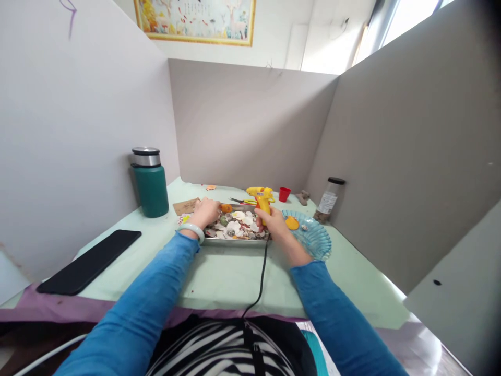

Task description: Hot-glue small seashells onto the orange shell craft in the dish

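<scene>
A yellow hot glue gun is gripped in my right hand, its nozzle pointing left over the tray's far right side. Its black cord runs down to the table's front edge. My left hand bends down at the left end of a metal tray, fingers curled; whatever lies between its fingertips is hidden. Shells, white, brown and greenish, fill the tray. An orange piece sits just right of my left fingers; I cannot tell whether they touch it.
A blue scalloped plate with a yellow shell-like piece stands to the right. Behind are yellow-handled pliers and a red cup. A green bottle, black phone-like slab, cardboard and jar flank these; grey partitions enclose the table.
</scene>
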The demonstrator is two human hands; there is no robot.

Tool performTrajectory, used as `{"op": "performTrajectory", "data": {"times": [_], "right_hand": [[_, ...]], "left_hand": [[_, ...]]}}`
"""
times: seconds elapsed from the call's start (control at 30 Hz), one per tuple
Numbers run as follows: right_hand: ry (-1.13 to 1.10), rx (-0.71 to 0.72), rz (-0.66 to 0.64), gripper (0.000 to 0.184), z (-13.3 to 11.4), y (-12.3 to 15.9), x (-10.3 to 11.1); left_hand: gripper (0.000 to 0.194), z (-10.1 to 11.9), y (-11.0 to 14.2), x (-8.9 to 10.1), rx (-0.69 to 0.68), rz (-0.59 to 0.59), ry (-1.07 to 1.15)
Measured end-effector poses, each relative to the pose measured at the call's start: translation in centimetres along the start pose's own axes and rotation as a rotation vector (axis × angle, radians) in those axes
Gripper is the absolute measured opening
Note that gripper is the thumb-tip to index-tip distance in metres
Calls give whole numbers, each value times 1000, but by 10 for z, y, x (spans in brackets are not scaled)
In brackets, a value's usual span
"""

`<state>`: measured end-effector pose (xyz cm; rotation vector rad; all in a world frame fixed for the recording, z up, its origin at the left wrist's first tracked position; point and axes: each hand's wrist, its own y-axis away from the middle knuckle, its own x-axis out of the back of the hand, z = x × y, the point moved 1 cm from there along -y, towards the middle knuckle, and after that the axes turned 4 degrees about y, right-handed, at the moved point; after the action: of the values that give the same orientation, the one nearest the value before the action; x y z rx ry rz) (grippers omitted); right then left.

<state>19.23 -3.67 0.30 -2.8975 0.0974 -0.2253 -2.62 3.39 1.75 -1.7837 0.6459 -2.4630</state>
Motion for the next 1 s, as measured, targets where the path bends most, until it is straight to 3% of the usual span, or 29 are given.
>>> {"op": "performTrajectory", "data": {"times": [0.17, 0.37, 0.53, 0.67, 0.77, 0.87, 1.0], "right_hand": [[189, 10, 42, 22, -1, 1, 0], [838, 101, 181, 27, -2, 4, 0], [1202, 107, 83, 46, -3, 5, -4], [1367, 119, 26, 42, -8, 5, -8], [1403, 103, -1, 44, -10, 5, -7], [1404, 115, -30, 44, -13, 6, -3], [1299, 347, 112, 43, -24, 12, -6]], "left_hand": [[25, 3, -11, 1, 12, -79, 31], [18, -2, -17, -2, 0, -105, 140], [17, -3, -17, -7, 13, -30, 317], [21, -2, -17, -2, 31, 2, 376], [19, -3, -11, 5, 86, 44, 639], [14, 2, 0, 10, 199, -45, 1050], [41, 19, 16, 12, 311, -159, 1467]]}}
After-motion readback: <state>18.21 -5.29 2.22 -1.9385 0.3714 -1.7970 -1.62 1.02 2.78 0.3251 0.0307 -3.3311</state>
